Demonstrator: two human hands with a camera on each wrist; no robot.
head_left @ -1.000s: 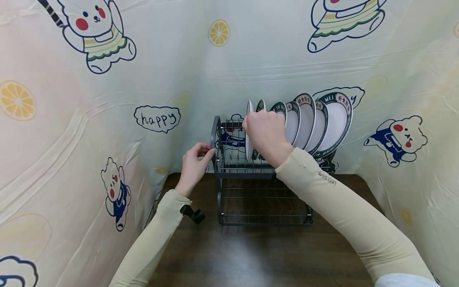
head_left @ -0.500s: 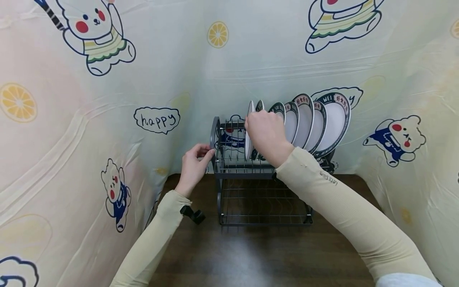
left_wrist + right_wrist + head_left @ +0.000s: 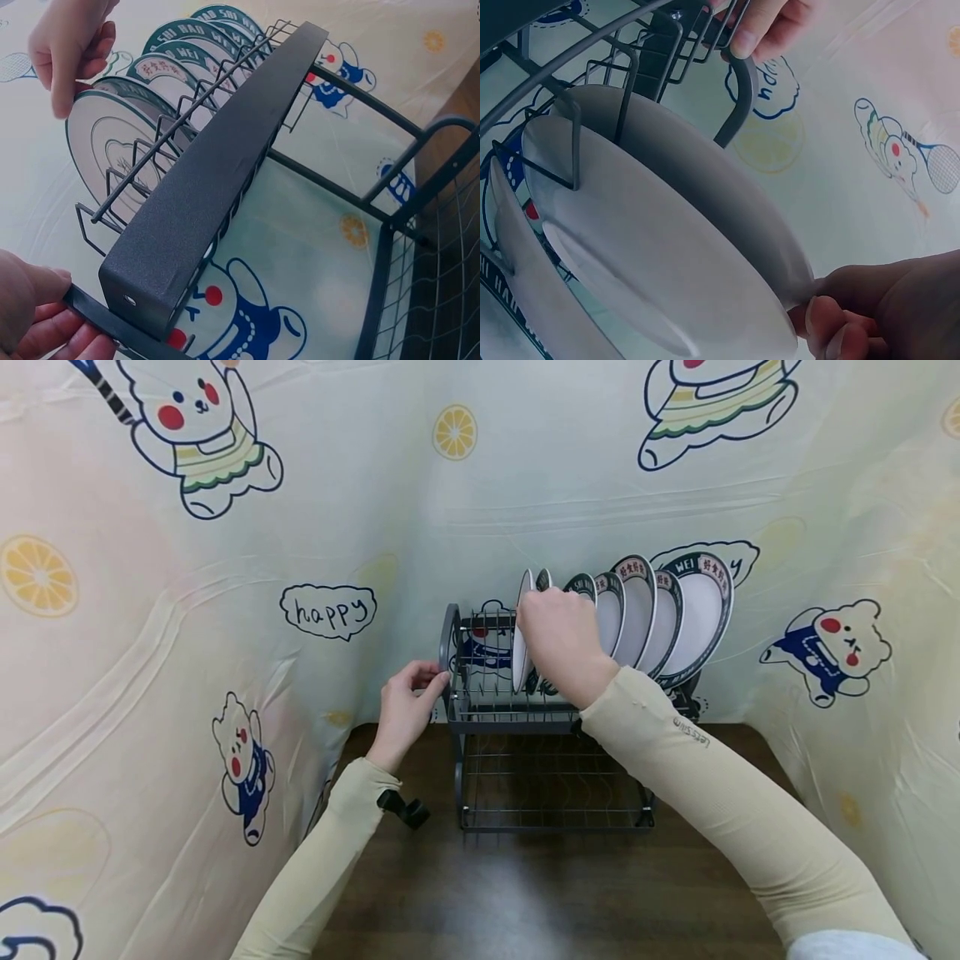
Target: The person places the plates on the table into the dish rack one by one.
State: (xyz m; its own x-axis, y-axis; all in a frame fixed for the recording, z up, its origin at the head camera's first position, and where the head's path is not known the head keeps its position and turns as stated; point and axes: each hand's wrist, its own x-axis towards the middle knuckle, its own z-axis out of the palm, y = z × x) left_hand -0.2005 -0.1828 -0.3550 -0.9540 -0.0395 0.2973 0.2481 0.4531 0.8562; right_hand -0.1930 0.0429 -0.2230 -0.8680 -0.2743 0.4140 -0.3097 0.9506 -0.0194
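A two-tier dark metal dish rack (image 3: pixel 517 727) stands at the back of the table, with several white plates upright in its top tier. My left hand (image 3: pixel 405 706) pinches the rack's left end frame between thumb and fingers. Over the top of the leftmost plate (image 3: pixel 522 647), my right hand (image 3: pixel 566 643) grips its rim. That plate's face, with a thin dark edge, shows in the left wrist view. From the right wrist, my thumb and curled fingers meet at its edge, close beside the neighbouring plate (image 3: pixel 645 232).
More plates with green patterned rims, such as the large one (image 3: pixel 701 610), lean along the rack to the right. Below is the wire lower tier (image 3: pixel 555 777). A patterned cloth (image 3: pixel 330 510) hangs behind and at both sides. Brown table (image 3: pixel 517 893) extends in front.
My right hand has shifted very slightly to the right, still at the leftmost plate, whose top tilts a little more rightward. My left hand stays on the rack's end frame.
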